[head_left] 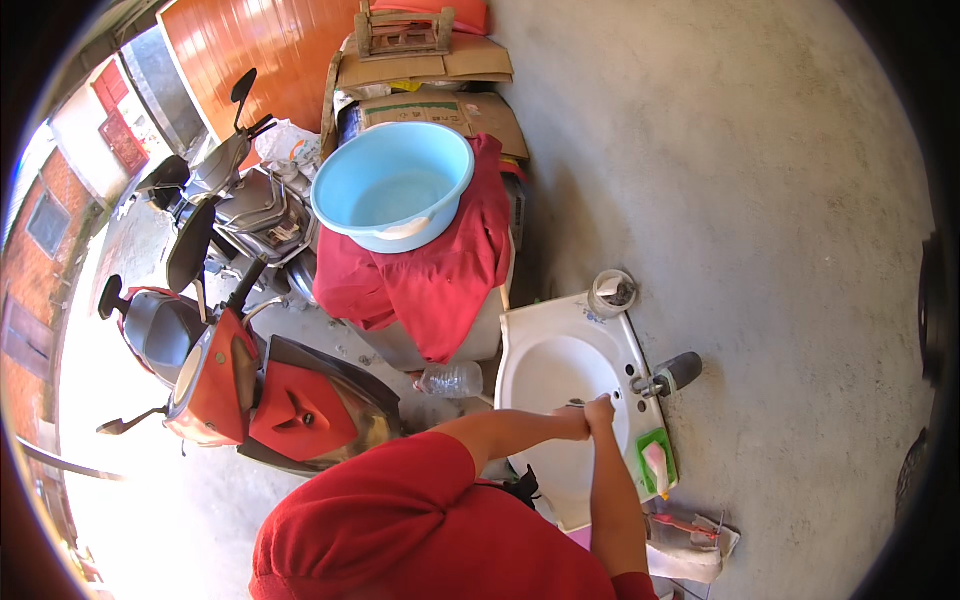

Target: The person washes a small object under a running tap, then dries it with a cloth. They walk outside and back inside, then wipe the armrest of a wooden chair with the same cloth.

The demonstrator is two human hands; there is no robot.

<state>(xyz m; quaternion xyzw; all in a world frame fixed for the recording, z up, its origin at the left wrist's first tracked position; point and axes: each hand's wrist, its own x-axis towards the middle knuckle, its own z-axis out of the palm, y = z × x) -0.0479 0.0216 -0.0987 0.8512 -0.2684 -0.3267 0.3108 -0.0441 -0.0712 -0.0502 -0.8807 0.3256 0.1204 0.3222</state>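
My left hand and my right hand are close together, touching or overlapping, over the bowl of a white ceramic washbasin. The right hand's fingers look curled. Whether anything is between the hands is hidden. A dark drain fitting shows just beyond the left hand. On the basin's right rim stands a tap with a dark covering on it. Nearer to me on that rim is a green soap dish holding a pink and white squeeze bottle or tube. A clear cup sits at the basin's far corner.
A light blue plastic tub rests on red cloth over stacked things, with flattened cardboard behind. A red scooter and a grey motorcycle stand left. A plastic bottle lies below. A concrete wall bounds the right.
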